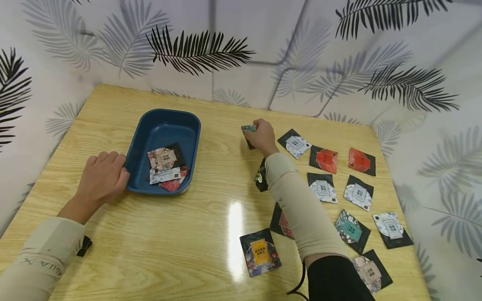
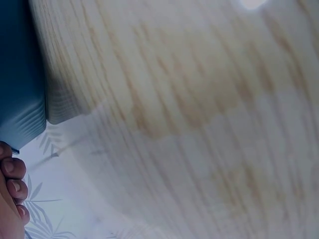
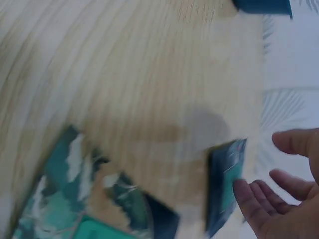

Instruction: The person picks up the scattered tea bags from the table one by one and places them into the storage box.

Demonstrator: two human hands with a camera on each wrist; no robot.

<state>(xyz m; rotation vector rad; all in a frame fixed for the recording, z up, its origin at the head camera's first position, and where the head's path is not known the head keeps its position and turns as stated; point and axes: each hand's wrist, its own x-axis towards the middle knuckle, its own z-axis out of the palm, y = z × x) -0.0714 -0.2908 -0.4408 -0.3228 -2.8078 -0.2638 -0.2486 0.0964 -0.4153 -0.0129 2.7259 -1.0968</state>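
Head view: the left hand [image 1: 103,177] grips the left rim of the tub [image 1: 167,136], its fingers curled and the thumb against the edge. The wrist is low, its back upward, the forearm coming in from the near left. The right hand [image 1: 263,136] is well to the right of the tub, fingertips at a packet [image 1: 248,128] that leans partly beneath it — the forearm reaches across from the near right, over other packets [image 1: 326,159] lying right of the tub. Three more packets [image 1: 162,160] overlap inside the tub.

Left wrist view: the curled fingers [image 2: 14,169] bunch at the tub's corner; the thumb cannot be seen clearly.

Right wrist view: the right fingers are loosely bent and parted, with clear space between them — one fingertip meets the tilted packet, well apart from the tub, and the packet is not pinched.
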